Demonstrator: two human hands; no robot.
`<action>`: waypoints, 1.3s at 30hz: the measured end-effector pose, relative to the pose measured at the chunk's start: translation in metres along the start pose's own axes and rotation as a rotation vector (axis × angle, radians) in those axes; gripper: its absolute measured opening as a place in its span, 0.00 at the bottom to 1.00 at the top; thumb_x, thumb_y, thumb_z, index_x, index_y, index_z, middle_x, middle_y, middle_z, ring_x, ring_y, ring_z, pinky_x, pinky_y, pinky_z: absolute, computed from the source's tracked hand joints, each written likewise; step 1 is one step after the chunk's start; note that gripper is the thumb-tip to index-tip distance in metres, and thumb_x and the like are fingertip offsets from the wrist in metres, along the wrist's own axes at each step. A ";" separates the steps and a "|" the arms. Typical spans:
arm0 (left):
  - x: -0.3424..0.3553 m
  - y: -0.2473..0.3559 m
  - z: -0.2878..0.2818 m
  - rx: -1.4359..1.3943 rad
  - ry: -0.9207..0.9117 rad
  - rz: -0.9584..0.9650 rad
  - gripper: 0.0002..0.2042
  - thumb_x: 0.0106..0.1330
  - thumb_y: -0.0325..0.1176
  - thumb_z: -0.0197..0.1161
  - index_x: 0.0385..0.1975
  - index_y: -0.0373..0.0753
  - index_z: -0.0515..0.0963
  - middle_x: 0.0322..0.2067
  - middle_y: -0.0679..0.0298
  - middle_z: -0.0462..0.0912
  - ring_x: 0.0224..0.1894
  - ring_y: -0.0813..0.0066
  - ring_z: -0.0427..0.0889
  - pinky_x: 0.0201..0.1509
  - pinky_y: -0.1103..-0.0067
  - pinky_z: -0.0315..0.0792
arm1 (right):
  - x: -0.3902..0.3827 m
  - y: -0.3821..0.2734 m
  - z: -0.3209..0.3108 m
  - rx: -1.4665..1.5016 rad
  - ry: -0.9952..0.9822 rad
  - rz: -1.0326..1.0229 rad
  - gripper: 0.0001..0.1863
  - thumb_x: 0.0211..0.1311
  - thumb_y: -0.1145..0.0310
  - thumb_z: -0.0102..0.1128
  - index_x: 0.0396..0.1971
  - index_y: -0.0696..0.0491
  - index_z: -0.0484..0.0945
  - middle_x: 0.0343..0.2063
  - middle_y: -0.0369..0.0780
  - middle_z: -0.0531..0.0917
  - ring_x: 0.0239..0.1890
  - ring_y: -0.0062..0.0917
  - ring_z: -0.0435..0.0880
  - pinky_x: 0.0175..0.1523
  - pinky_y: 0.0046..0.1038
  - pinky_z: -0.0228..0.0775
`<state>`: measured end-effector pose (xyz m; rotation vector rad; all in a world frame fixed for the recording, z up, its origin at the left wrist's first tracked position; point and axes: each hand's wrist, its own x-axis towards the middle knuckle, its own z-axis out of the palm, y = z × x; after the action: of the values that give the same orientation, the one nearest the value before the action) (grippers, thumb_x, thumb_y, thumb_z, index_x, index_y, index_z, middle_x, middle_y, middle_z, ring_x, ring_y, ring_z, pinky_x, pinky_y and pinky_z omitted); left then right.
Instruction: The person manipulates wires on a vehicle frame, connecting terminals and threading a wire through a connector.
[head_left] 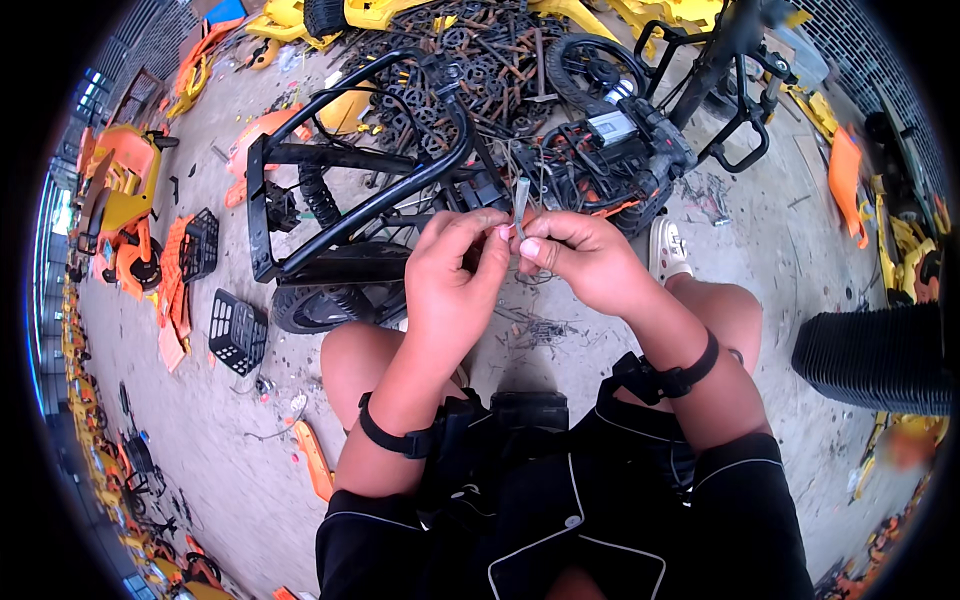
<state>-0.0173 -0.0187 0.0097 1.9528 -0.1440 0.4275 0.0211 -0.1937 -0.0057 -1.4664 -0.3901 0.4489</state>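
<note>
Head view. The left hand (452,262) is pinching, thumb against forefinger, what seems a thin reddish wire (511,228); the right hand (588,262) is gripping a slender pale-grey rod-like piece (521,200), standing nearly upright between both hands. Beyond, a black tubular metal frame (362,223) is lying beside a silver box-shaped unit (611,126). Work is apparently progressing: tubes are showing bare, wiring is remaining; the exact remainder is staying unclear.
</note>
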 end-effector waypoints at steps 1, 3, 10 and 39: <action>0.000 -0.001 0.000 0.089 0.028 0.068 0.05 0.65 0.24 0.65 0.39 0.36 0.82 0.34 0.64 0.80 0.31 0.82 0.76 0.37 0.85 0.71 | -0.001 -0.001 0.000 -0.003 -0.002 -0.004 0.08 0.68 0.68 0.60 0.37 0.59 0.81 0.29 0.36 0.83 0.34 0.18 0.81 0.43 0.24 0.74; 0.002 -0.005 -0.002 0.267 0.084 0.204 0.04 0.65 0.24 0.65 0.38 0.37 0.81 0.37 0.62 0.79 0.35 0.79 0.79 0.40 0.83 0.72 | -0.001 -0.003 0.000 -0.023 -0.012 -0.007 0.08 0.68 0.69 0.60 0.37 0.59 0.81 0.29 0.37 0.83 0.34 0.18 0.81 0.43 0.24 0.74; -0.003 -0.007 0.002 -0.103 -0.020 0.005 0.04 0.68 0.24 0.61 0.39 0.33 0.76 0.39 0.64 0.80 0.43 0.78 0.79 0.49 0.82 0.72 | -0.001 -0.003 -0.004 -0.003 -0.026 -0.018 0.08 0.68 0.69 0.59 0.35 0.59 0.80 0.28 0.36 0.82 0.33 0.18 0.79 0.42 0.24 0.72; 0.013 -0.014 -0.043 -1.018 -0.168 -0.323 0.08 0.72 0.30 0.55 0.45 0.35 0.77 0.35 0.63 0.80 0.41 0.71 0.80 0.59 0.70 0.70 | 0.005 -0.013 -0.041 -0.423 0.100 -0.127 0.06 0.63 0.71 0.61 0.36 0.57 0.82 0.26 0.39 0.84 0.30 0.22 0.81 0.40 0.27 0.72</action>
<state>-0.0113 0.0272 0.0175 0.9718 -0.1168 -0.0494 0.0467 -0.2272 0.0047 -1.8525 -0.5160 0.1946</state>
